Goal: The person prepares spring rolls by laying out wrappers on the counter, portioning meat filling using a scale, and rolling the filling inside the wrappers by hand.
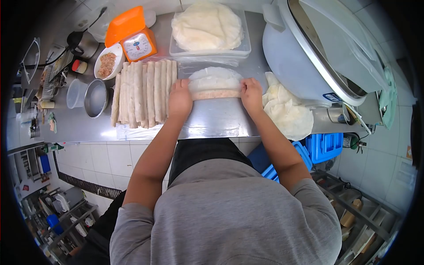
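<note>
A thin round wrapper (pixel 215 76) lies on the steel table before me, its near edge folded over a long strip of pinkish filling into a partly formed roll (pixel 216 94). My left hand (pixel 180 98) is closed at the roll's left end, and my right hand (pixel 251 93) at its right end. The fingertips press on the wrapper and are partly hidden. Just left of my left hand, several finished long rolls (pixel 143 92) are piled side by side. To the right of my right hand lies a loose heap of pale wrappers (pixel 287 110).
Behind the roll, a stack of wrappers (pixel 207 26) fills a clear plastic tray (pixel 212 54). An orange scale (pixel 138 44), a bowl of minced filling (pixel 106 65) and a metal bowl (pixel 96 98) stand left. A large pale tub (pixel 300 57) takes up the right.
</note>
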Available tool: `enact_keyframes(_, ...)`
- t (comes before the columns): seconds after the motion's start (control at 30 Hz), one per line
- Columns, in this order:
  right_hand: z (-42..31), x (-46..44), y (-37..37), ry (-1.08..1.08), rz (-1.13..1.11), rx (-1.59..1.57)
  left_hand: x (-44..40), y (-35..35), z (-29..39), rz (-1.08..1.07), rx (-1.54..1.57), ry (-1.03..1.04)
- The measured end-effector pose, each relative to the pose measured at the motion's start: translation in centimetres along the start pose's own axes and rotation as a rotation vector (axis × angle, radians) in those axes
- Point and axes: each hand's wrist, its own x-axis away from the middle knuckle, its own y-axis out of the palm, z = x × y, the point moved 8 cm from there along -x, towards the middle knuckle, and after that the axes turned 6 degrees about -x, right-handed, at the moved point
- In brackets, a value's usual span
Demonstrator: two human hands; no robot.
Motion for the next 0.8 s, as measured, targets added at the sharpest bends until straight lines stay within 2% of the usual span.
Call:
enact_keyframes(0.07,-1.9,0.1,-1.0,-0.088,0.101,0.074,0.3,-1.9,2.6,0.152,-0.101,0.207)
enact_keyframes(0.17,-7.0,1.1,0.6,-0.384,-0.058,-0.111,2.1,0.7,4.8,-0.103,-0.040,0.414)
enact_keyframes(0.2,-7.3,1.5,1.3,-0.321,-0.190,-0.100,2.5,1.0,4.2,-0.171,-0.047,0.375)
enact_keyframes(0.3,-5.3,1.8,1.6,-0.249,-0.297,-0.079,2.0,1.1,2.4,-0.341,-0.132,0.279)
enact_keyframes(0.37,-6.8,1.4,1.9,-0.270,-0.334,-0.041,0.7,0.2,2.0,-0.429,-0.264,0.236)
enact_keyframes(0.47,-9.8,1.0,4.8,-0.323,-0.412,-0.066,-4.3,1.6,4.0,-0.304,-0.034,0.433)
enact_keyframes(0.57,-11.1,1.5,6.8,-0.332,-0.439,-0.077,-6.2,5.6,4.6,-0.377,-0.138,0.624)
enact_keyframes(0.8,-13.4,1.7,8.2,-0.285,-0.416,-0.107,-6.7,6.2,4.3,-0.350,-0.185,0.768)
